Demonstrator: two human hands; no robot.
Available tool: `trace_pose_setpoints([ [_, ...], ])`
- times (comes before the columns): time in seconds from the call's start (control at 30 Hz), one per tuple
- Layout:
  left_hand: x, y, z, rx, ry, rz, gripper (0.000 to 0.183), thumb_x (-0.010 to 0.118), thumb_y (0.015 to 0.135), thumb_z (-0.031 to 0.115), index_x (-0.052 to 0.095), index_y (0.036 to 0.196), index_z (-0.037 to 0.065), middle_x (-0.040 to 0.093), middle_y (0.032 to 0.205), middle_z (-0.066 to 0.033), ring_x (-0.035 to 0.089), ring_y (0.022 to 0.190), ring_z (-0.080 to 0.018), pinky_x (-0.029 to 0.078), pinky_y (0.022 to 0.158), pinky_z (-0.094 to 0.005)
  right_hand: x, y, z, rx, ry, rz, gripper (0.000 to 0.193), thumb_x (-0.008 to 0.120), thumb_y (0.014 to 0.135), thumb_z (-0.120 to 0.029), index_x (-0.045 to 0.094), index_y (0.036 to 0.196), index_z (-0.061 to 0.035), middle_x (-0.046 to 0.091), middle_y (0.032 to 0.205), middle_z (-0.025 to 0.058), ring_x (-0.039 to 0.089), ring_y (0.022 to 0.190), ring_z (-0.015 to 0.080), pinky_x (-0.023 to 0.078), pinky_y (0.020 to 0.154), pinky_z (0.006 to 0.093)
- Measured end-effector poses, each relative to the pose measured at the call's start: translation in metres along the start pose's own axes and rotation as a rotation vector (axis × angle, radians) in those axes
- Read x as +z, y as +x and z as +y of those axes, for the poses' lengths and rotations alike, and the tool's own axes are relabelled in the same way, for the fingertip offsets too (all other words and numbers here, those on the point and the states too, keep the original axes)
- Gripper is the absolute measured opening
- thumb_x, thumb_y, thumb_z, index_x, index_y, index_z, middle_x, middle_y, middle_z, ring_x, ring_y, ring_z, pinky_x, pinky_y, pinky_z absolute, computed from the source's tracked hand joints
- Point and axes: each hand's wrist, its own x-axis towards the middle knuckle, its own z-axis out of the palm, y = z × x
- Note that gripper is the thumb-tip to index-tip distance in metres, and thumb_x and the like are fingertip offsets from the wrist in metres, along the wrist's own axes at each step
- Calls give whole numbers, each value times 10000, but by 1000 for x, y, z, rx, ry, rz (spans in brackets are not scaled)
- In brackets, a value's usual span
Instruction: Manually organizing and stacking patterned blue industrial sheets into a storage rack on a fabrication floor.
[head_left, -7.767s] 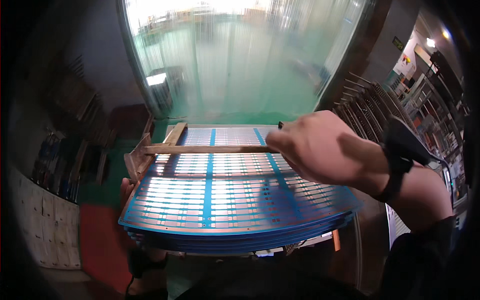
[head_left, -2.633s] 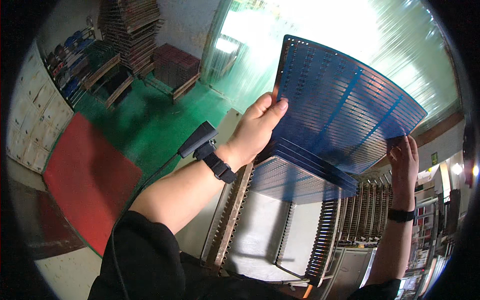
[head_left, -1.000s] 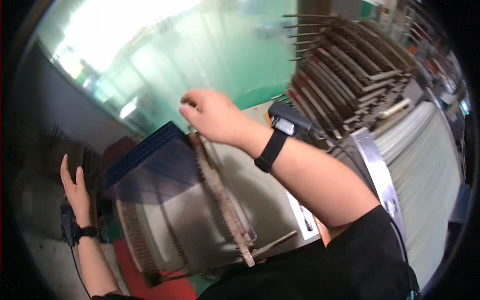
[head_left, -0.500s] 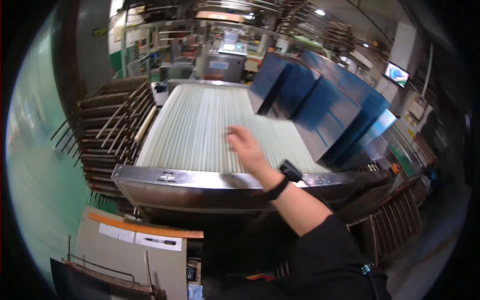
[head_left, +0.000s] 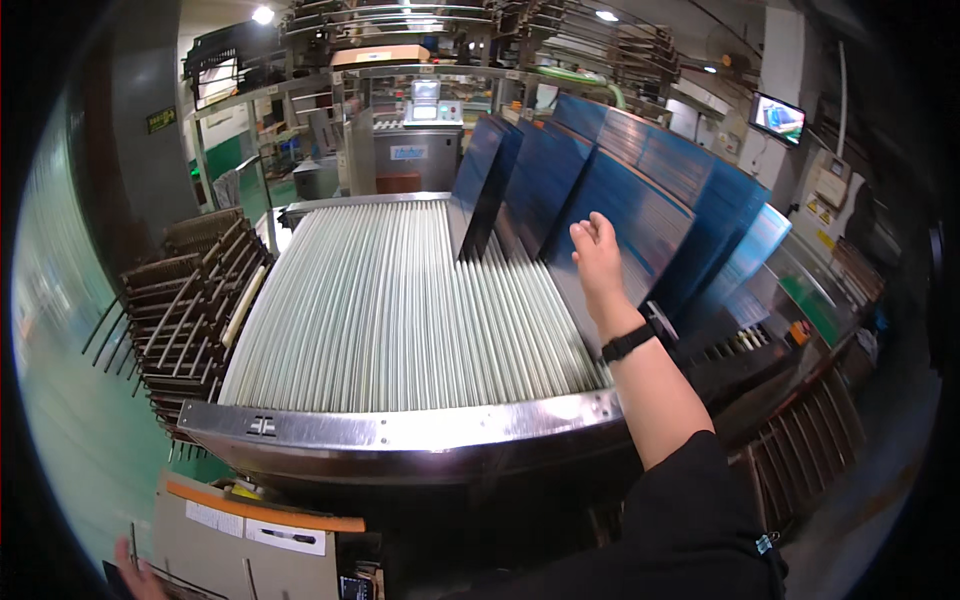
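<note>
My right hand (head_left: 598, 268), with a black band on the wrist, is raised in front of the leaning blue panels (head_left: 620, 205). Its fingers are slightly bent and apart, with nothing seen in them; whether they touch a panel I cannot tell. Several of these flat blue panels stand tilted on the right part of a bed of pale, closely set rollers (head_left: 345, 310). At the lower left edge, my left hand (head_left: 140, 578) shows only in part, blurred, beside a thin metal rod. What it holds, if anything, is hidden.
A metal rail (head_left: 400, 428) edges the bed's near side. Stacked brown racks with protruding rods (head_left: 185, 310) stand left. A grey board (head_left: 190, 535) with papers and a pen lies near left. Behind are a control cabinet (head_left: 415, 155) and, far right, a screen (head_left: 778, 118).
My right hand has moved right, from over the rollers to before the blue panels. My left hand has come into view at lower left. The view has shifted.
</note>
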Motion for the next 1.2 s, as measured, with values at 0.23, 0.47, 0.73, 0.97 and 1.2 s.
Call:
trace_pose_setpoints([
  [0.23, 154, 75, 255, 303, -574, -193, 422, 594, 932, 119, 532, 1326, -20, 537, 1370, -209, 497, 1309, -369, 345, 1143, -431, 69, 139, 60, -22, -312, 212, 880, 718, 893, -473, 351, 1484, 66, 497, 1433, 278, 465, 1361, 406, 377, 1131, 447],
  [0.47, 227, 123, 365, 353, -660, -219, 398, 631, 926, 167, 576, 1282, -3, 594, 1294, -225, 569, 1195, -414, 438, 1039, -460, 120, 189, 70, -121, -279, 85, 1195, 796, 773, -605, 213, 1520, 123, 334, 1535, 361, 340, 1449, 453, 302, 1195, 446],
  [0.73, 233, 126, 378, 383, -458, -271, 354, 633, 927, 197, 608, 1229, 12, 635, 1220, -215, 588, 1153, -424, 468, 997, -478, 200, 205, 87, -276, -550, 120, 589, 697, 875, -320, 490, 1356, -50, 596, 1259, 251, 579, 1179, 437, 477, 994, 498],
  [0.97, 235, 125, 370, 410, -450, -223, 290, 666, 893, 179, 649, 1138, 24, 669, 1149, -183, 618, 1105, -399, 478, 977, -482, 198, 244, 89, -283, -537, 256, 487, 663, 904, -303, 643, 1290, -7, 671, 1213, 283, 642, 1154, 435, 501, 1001, 473],
  [1.2, 236, 124, 371, 427, -465, -218, 294, 669, 896, 180, 646, 1147, 27, 665, 1154, -186, 619, 1093, -403, 481, 971, -482, 152, 255, -14, -363, -1, 166, 325, 725, 909, -258, 668, 1013, 45, 727, 941, 182, 708, 918, 289, 521, 811, 375],
])
